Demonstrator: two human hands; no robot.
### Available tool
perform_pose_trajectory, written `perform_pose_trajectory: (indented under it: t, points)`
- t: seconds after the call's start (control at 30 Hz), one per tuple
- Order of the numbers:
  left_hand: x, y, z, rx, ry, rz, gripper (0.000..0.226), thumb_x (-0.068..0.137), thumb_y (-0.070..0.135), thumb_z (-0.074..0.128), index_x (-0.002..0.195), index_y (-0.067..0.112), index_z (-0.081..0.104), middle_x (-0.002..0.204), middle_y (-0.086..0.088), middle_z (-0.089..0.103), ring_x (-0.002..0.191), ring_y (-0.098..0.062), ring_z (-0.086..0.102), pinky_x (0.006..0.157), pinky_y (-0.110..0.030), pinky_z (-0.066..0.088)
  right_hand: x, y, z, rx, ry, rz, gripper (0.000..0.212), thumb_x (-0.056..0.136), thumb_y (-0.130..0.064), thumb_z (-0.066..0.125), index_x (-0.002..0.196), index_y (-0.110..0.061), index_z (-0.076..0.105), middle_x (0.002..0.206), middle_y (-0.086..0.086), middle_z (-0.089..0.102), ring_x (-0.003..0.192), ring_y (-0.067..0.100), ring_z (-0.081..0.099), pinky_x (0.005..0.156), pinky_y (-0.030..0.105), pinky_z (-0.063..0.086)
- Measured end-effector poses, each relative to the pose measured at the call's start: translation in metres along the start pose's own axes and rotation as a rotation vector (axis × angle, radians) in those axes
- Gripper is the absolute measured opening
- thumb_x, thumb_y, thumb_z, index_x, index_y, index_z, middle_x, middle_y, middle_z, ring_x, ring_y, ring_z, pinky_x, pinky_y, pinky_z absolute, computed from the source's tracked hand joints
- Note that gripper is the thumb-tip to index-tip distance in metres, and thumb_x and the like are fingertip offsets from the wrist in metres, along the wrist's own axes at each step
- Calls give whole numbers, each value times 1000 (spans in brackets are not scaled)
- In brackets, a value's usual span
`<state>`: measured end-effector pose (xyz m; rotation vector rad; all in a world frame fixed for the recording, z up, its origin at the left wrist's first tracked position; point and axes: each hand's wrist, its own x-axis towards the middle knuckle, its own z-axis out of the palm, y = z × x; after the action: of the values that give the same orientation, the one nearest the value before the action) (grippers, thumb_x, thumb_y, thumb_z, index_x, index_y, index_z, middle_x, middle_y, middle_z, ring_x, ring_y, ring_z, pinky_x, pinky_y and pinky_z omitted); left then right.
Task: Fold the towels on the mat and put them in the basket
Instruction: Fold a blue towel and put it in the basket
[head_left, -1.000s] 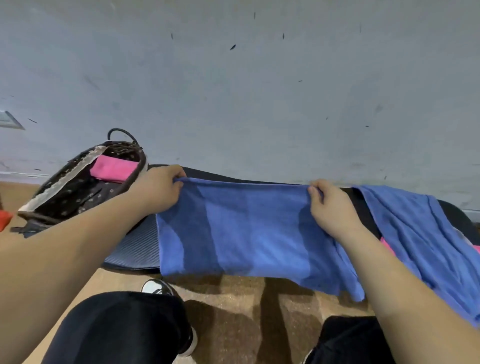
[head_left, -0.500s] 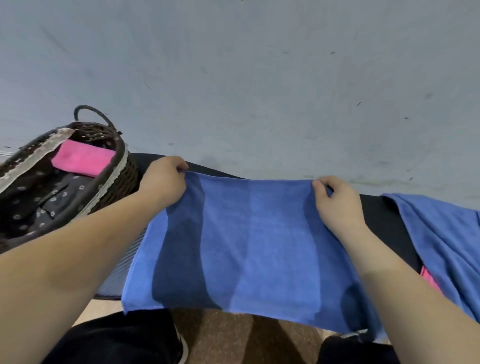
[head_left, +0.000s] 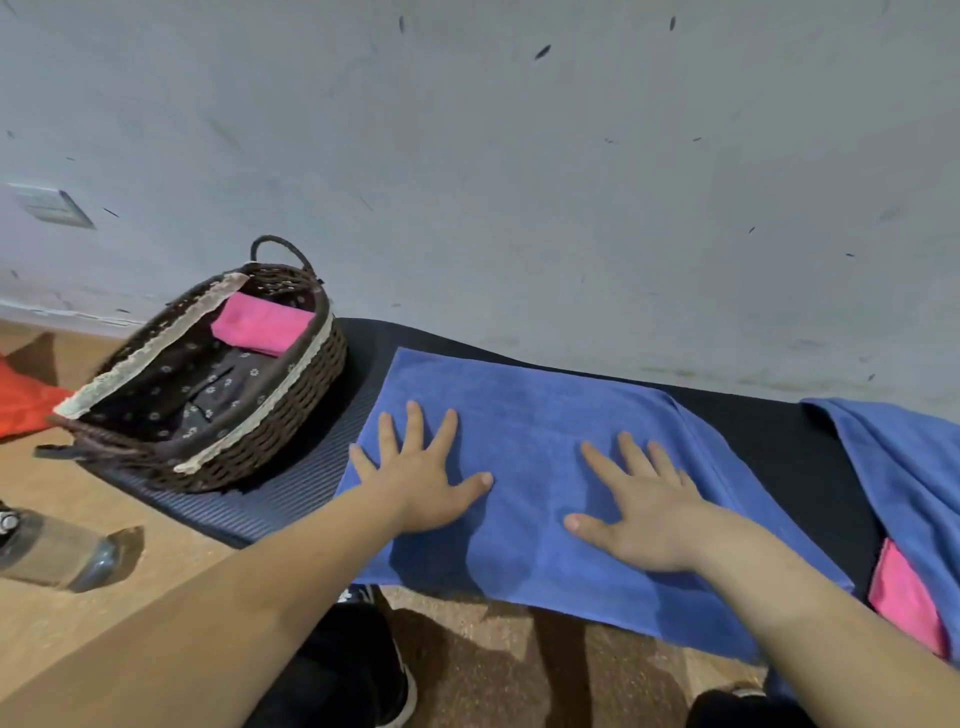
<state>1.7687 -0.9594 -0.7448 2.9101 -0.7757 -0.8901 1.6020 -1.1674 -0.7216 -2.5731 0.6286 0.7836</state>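
Note:
A blue towel (head_left: 530, 415) lies spread flat on the dark mat (head_left: 291, 499), its near edge hanging over the mat's front. My left hand (head_left: 421, 478) rests flat on the towel's left part with fingers spread. My right hand (head_left: 644, 509) lies flat on its right part, fingers straight. A brown wicker basket (head_left: 291, 410) with a patterned lining stands on the mat's left end and holds a folded pink towel (head_left: 260, 325). Another blue towel (head_left: 904, 478) lies crumpled at the right, over a pink towel (head_left: 904, 608).
A grey wall (head_left: 519, 182) rises just behind the mat. A clear plastic bottle (head_left: 47, 551) lies on the wooden floor at the left, near a red cloth (head_left: 21, 400). My dark-trousered legs and shoes (head_left: 384, 686) are at the bottom.
Both hands held the blue towel up by its top corners; now the towel lies flat on the mat and both hands press on it with open palms.

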Motion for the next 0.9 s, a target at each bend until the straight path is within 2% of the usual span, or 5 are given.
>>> perform_pose_trajectory:
  t: [0.23,0.57,0.73,0.83,0.9]
  points:
    - [30,-21,4,49,127,64,97,75,97,15,153,53,-22,164,5,-35,152,-33,-29,117,-70,-14,23,-6,0,-41,-67,99,108,79,-93,35,151,-47,-31,155,-2,-49,147,35,-40,123,60,-12]
    - [40,-54,-2,45,251,137,89,80,93,15,156,53,-11,169,7,-23,155,-27,-23,122,-61,-13,29,-14,-4,110,68,-40,100,85,-84,42,157,-48,-17,165,-7,-34,151,24,-35,125,52,-14]
    - [30,-39,-2,68,337,193,83,90,79,11,162,39,-1,171,0,-15,157,-28,-15,124,-58,-8,-6,17,-17,277,268,-159,83,93,-63,57,162,-32,21,170,-3,14,158,20,7,128,40,14]
    - [17,2,-1,41,384,295,73,101,65,25,164,32,9,172,-2,-8,158,-26,-11,126,-55,-2,-24,59,-24,346,457,-89,49,93,-49,65,135,-24,60,128,-4,61,123,16,56,105,34,46]
    - [5,37,5,-7,421,424,73,99,66,26,162,30,19,172,-1,0,158,-25,-5,127,-54,3,-37,91,-29,372,527,29,22,92,-41,68,105,-23,68,95,-6,67,93,17,65,80,32,52]
